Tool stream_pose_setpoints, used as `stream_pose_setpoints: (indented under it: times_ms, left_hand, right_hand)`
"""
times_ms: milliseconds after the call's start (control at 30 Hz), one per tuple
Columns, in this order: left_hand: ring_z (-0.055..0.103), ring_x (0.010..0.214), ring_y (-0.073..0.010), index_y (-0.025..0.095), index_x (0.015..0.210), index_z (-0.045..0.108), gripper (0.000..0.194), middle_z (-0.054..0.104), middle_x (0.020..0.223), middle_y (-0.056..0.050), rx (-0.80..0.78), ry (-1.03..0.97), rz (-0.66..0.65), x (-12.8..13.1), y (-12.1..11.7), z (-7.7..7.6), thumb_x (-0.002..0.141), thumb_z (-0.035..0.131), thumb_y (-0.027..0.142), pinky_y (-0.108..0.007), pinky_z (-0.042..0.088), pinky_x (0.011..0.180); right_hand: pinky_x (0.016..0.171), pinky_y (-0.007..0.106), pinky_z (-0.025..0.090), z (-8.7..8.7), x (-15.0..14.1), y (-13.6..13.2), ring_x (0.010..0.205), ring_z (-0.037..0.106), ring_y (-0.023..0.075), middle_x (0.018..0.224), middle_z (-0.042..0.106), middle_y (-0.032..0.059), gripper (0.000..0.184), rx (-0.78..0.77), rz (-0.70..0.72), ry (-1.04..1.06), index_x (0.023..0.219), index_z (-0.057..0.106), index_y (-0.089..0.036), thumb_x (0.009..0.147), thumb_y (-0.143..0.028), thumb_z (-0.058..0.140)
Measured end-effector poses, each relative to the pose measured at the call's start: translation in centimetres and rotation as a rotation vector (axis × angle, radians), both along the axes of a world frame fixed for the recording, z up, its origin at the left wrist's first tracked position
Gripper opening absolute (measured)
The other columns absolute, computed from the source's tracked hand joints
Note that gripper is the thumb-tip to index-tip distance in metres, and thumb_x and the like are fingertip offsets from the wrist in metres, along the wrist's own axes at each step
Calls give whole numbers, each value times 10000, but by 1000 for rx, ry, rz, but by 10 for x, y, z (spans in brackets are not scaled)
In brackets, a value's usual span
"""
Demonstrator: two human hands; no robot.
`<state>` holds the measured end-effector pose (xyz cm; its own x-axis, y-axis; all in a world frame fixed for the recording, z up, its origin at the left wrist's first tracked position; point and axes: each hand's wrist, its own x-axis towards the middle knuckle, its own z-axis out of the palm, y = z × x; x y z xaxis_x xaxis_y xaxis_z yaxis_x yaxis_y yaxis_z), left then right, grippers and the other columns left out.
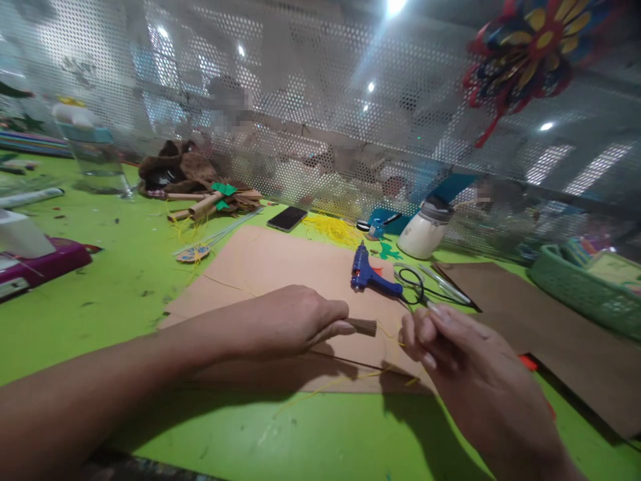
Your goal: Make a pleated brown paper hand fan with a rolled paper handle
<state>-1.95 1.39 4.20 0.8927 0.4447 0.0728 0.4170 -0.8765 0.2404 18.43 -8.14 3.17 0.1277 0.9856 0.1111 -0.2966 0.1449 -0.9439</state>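
Note:
My left hand (300,321) is closed around a small brown ribbed piece (364,327), whose flared, finely pleated end sticks out past the thumb and forefinger. A thin yellow strand (386,332) runs from beside that end to my right hand (465,361), whose curled fingers pinch it. Both hands hover over stacked tan paper sheets (280,260). Another loose yellow strand (330,384) trails over the front edge of the sheets. Just beyond my hands, a blue glue gun (370,272) lies on the paper, its tip pointing away.
On the green table (125,267) are a phone (287,218), yellow shreds (333,229), a white jar (424,230), rolled brown paper tubes (205,206) and a glass of water (100,160). A green basket (575,287) and brown board (591,361) stand right. Perforated mesh (310,87) rises behind.

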Motion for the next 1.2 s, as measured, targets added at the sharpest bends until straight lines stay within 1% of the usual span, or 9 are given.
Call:
stream_pose_setpoints:
  times_ms: [200, 400, 633, 800, 867, 967, 1033, 1100, 1200]
  left_hand:
    - [463, 513, -134, 193, 831, 554, 382, 566, 613, 5, 29, 7, -5, 0, 4, -2, 997, 298, 422, -232, 274, 493]
    - [518, 554, -159, 183, 887, 600, 438, 590, 635, -17, 98, 30, 137, -8, 18, -1, 999, 266, 443, -247, 306, 524]
    - [549, 592, -161, 191, 966, 602, 415, 620, 696, -15, 39, -5, 112, -7, 16, 4, 998, 277, 448, -247, 339, 546]
    - [542, 613, -165, 179, 914, 588, 322, 627, 716, -22, 248, -104, 73, -10, 22, 0, 993, 344, 373, -249, 341, 553]
    - [533, 613, -166, 170, 894, 588, 305, 626, 724, -32, 344, -134, 47, -10, 22, -1, 990, 357, 345, -255, 337, 548]
    - [513, 590, -162, 162, 858, 587, 293, 612, 705, -36, 447, -149, 21, -10, 20, 0, 987, 373, 314, -260, 320, 531]
    - [509, 582, -157, 162, 856, 589, 273, 610, 700, -34, 477, -152, 1, -9, 17, 1, 981, 394, 307, -259, 313, 522]
    - [516, 587, -154, 162, 867, 592, 250, 618, 710, -35, 483, -160, -22, -8, 14, 1, 976, 417, 304, -255, 318, 521]
    - [525, 596, -148, 162, 889, 597, 184, 628, 722, -33, 478, -142, -50, -6, 8, 2, 957, 459, 262, -249, 328, 525]
  right_hand:
    - [518, 246, 377, -4, 8, 3, 575, 387, 124, 572, 442, -3, 277, 6, -77, -21, 563, 591, -175, 785, -315, 679]
    - [475, 208, 343, -8, 42, 15, 535, 349, 97, 555, 390, -23, 291, 134, -295, 0, 583, 618, -172, 853, -279, 592]
    - [561, 242, 457, 0, 46, 12, 592, 491, 132, 558, 454, -1, 336, 108, -65, -39, 546, 607, -189, 870, -263, 557]
    - [553, 339, 518, 13, 62, 2, 608, 642, 214, 734, 694, 96, 561, 59, 484, -392, 626, 718, -218, 913, -584, 405]
    - [648, 399, 541, 13, 69, 5, 701, 677, 272, 782, 729, 118, 572, 82, 293, -669, 595, 726, -216, 829, -677, 483]
    - [690, 411, 530, 6, 75, 16, 773, 676, 309, 720, 725, 93, 410, 34, -562, -950, 651, 747, -214, 751, -600, 652]
    - [730, 415, 525, 1, 73, 22, 802, 678, 303, 765, 727, 80, 356, 100, -907, -942, 793, 763, -208, 777, -546, 655]
    - [818, 395, 519, -3, 66, 24, 909, 673, 281, 912, 739, 74, 294, 231, -806, -921, 881, 757, -215, 824, -477, 636]
    - [862, 342, 525, -5, 49, 21, 1014, 651, 232, 1095, 717, 54, 295, 219, -159, -921, 1119, 701, -263, 868, -389, 610]
